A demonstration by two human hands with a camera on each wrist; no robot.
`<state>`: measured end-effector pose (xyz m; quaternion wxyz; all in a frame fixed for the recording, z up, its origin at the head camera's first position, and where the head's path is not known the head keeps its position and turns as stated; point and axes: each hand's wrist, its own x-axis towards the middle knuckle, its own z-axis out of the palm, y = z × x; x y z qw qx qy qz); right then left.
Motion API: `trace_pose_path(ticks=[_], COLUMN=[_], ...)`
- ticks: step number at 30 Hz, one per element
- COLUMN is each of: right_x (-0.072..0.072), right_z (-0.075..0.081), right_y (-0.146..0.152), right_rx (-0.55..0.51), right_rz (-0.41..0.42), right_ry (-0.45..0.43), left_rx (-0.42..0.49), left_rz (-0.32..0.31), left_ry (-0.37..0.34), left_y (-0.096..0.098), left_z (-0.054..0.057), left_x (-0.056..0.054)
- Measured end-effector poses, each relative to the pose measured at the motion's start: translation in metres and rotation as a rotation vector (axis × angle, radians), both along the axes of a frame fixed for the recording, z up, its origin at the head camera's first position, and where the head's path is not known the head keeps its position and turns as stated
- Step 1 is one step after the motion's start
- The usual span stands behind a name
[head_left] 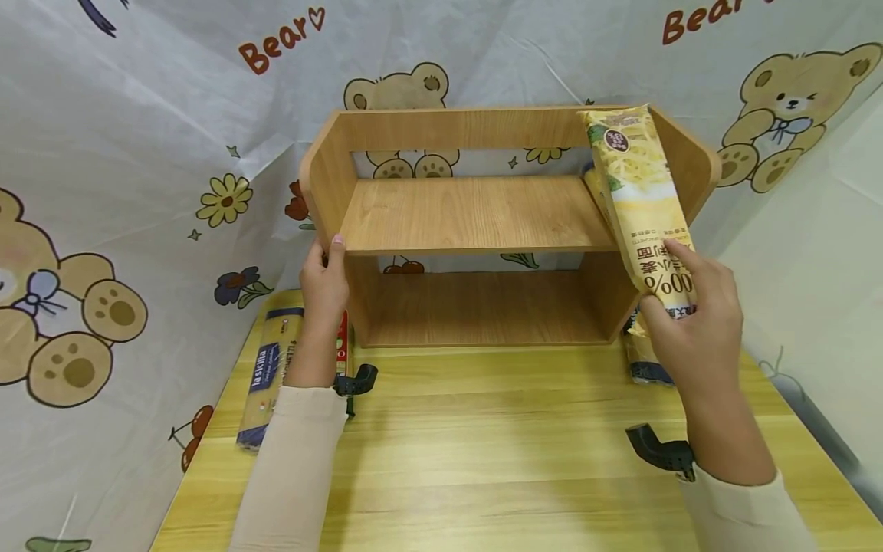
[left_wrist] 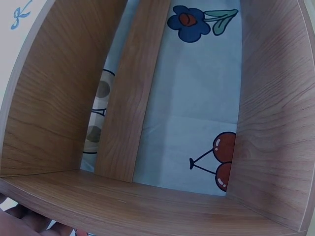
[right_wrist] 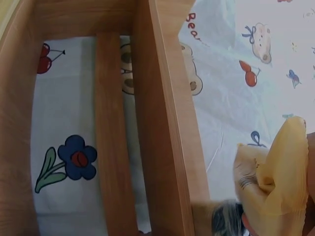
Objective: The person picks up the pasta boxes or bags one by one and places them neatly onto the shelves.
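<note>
My left hand (head_left: 324,282) grips the left side panel of a two-tier wooden shelf (head_left: 476,218), thumb at its front edge. In the left wrist view some of its fingers (left_wrist: 29,221) show beyond the panel. My right hand (head_left: 704,330) holds the lower end of a yellow noodle packet (head_left: 638,199) between thumb and fingers. Tilted, the packet overlaps the right end of the upper tier in the head view. Behind it, part of another yellow packet (head_left: 595,188) shows on that tier. The right wrist view catches the held packet's crimped end (right_wrist: 275,182).
On the table (head_left: 510,445), a spaghetti packet (head_left: 269,376) lies left of the shelf. A red and green pack (head_left: 343,345) is partly hidden by my left wrist. Another packet (head_left: 648,360) lies by the shelf's right foot. A bear-print cloth (head_left: 172,100) hangs behind.
</note>
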<state>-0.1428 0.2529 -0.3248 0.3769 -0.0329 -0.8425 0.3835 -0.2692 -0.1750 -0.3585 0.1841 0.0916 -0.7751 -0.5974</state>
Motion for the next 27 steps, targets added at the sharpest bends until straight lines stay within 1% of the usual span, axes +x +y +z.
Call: trace_pose_path(ticks=[4,8,12,14,18,21,23,27], right_x=[-0.004,-0.004,-0.004,-0.005,-0.007,-0.010,-0.012,-0.018], right_z=[0.004,0.010,0.016,0.018,0.023,0.026,0.027,0.030], right_y=[-0.005,-0.012,-0.018,-0.021,-0.027,-0.030,-0.032,-0.036], right_rx=[0.024,0.034,0.061,0.092,0.173,0.233,0.262,0.295], right_rz=[0.021,0.036,0.055,0.057,0.028,0.019,0.028,0.048], right_ry=[-0.018,-0.045,-0.106,-0.137,-0.242,-0.289,-0.283,-0.227], left_rx=[0.001,0.002,0.004,0.004,0.000,0.000,0.001,0.000], left_rz=[-0.005,-0.014,-0.013,-0.011,-0.005,-0.008,-0.011,-0.012], left_ry=[-0.009,-0.010,-0.011,-0.013,-0.017,-0.023,-0.022,-0.024], left_y=[0.001,0.001,0.000,0.000,0.000,0.000,0.000,0.000], left_z=[0.001,0.002,0.002,0.003,0.003,0.003,0.003,0.004], left_x=[0.001,0.002,0.003,0.004,0.003,0.003,0.003,0.003])
